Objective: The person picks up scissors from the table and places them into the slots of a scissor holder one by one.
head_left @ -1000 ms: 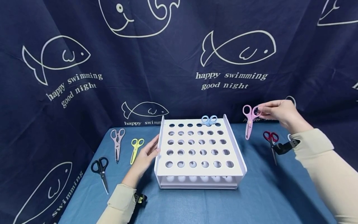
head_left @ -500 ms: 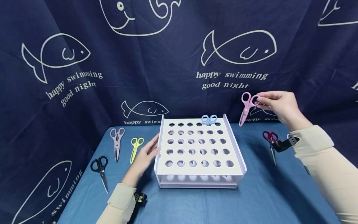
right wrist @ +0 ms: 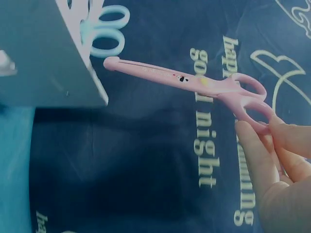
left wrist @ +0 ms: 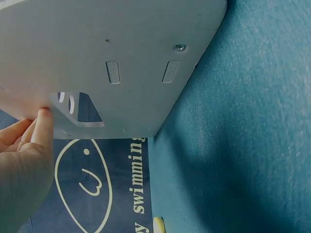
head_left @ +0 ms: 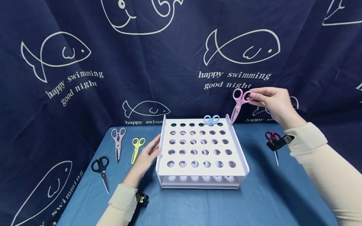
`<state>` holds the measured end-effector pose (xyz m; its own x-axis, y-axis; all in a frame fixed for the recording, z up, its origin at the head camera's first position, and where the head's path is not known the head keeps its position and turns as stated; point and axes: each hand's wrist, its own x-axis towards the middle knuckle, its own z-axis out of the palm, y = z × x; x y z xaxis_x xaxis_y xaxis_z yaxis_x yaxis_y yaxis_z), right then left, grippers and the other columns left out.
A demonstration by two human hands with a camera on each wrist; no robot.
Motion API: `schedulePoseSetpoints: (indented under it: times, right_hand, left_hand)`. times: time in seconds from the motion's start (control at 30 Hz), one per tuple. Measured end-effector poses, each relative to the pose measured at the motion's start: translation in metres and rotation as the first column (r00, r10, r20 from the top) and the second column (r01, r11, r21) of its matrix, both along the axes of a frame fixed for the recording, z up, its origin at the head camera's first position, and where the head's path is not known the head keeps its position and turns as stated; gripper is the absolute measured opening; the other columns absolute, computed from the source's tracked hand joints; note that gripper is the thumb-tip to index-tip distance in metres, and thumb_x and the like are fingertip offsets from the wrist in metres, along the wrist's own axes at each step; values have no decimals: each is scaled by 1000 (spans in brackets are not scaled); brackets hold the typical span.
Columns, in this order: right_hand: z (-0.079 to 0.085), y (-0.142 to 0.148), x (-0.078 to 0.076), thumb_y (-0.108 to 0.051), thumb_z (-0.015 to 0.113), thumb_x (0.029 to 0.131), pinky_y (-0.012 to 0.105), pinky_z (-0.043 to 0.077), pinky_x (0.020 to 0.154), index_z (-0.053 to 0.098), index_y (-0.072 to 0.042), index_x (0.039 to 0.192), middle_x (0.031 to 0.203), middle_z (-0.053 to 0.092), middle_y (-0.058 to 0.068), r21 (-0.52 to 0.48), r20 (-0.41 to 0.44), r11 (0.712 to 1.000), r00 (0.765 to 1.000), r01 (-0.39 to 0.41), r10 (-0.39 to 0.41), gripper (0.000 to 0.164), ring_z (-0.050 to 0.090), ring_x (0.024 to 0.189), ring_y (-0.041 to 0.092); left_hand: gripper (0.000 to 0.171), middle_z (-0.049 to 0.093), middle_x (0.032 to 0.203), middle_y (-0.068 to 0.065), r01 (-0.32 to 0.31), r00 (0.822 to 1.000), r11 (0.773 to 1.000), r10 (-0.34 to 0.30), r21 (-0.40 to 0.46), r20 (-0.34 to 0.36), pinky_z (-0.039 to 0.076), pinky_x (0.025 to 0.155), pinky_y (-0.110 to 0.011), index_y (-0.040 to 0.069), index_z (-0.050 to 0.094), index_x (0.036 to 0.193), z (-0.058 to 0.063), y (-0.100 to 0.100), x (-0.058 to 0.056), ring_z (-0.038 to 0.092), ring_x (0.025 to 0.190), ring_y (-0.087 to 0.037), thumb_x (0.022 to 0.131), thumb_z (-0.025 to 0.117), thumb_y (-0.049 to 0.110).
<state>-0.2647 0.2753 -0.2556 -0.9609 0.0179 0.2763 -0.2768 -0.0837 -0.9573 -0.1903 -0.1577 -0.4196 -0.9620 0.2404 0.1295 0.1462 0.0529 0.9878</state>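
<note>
My right hand [head_left: 272, 102] pinches one finger loop of the pink scissors [head_left: 238, 102] in the air behind the rack's right back corner. Their blades slant down and left, and the rounded tip shows in the right wrist view. A white rack [head_left: 198, 138] with rows of round holes stands in the middle of the table. Blue scissors [head_left: 211, 120] stand upright in a back-row hole, handles up. My left hand [head_left: 146, 155] rests against the rack's left side wall; in the left wrist view its fingers [left wrist: 44, 127] touch that wall beside a cutout, fairly straight.
To the left lie pale pink scissors [head_left: 118, 141], yellow scissors [head_left: 137, 149] and black-handled scissors [head_left: 101, 171]. Red-handled scissors [head_left: 273, 138] lie to the right, partly behind the right wrist strap. A dark blue fish-print curtain [head_left: 181, 69] hangs behind the blue table cloth [head_left: 198, 207].
My right hand has lifted the pink scissors and carried them left toward the rack's back right corner. The left hand stays at the rack's side.
</note>
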Motion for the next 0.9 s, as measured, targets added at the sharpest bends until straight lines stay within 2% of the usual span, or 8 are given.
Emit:
schedulePoseSetpoints:
  times: [0.2,0.33,0.7,0.9]
  right_hand:
    - [0,-19,-2,2,71,82,26,60,71,77,-2,91,84,76,2,23,-1,999,1000,-29,29,11,73,75,11]
    - [1,-33,-7,2,71,84,27,60,72,76,-1,93,84,75,3,35,-21,998,998,-55,56,11,73,76,11]
    - [-1,-75,-25,1,68,86,25,60,71,76,-3,92,81,74,0,92,12,995,999,-39,38,10,72,75,10]
    - [-7,-97,-35,4,66,87,25,60,72,74,1,95,81,74,2,68,14,997,999,-33,32,12,71,74,10]
  left_hand:
    - [59,29,158,-10,23,1000,1000,-23,12,0,36,110,-26,10,28,153,1,2,-1,33,143,-23,100,53,17]
    - [59,30,158,-10,10,1000,1000,-10,13,1,37,110,-26,11,29,153,1,1,-1,34,143,-23,99,53,16]
    - [59,30,158,-10,7,1000,1000,-7,16,7,36,110,-27,11,28,153,3,-1,0,34,143,-23,100,53,16]
    - [59,30,158,-10,9,1000,1000,-9,19,8,36,111,-29,11,28,153,3,0,0,34,143,-23,100,52,16]
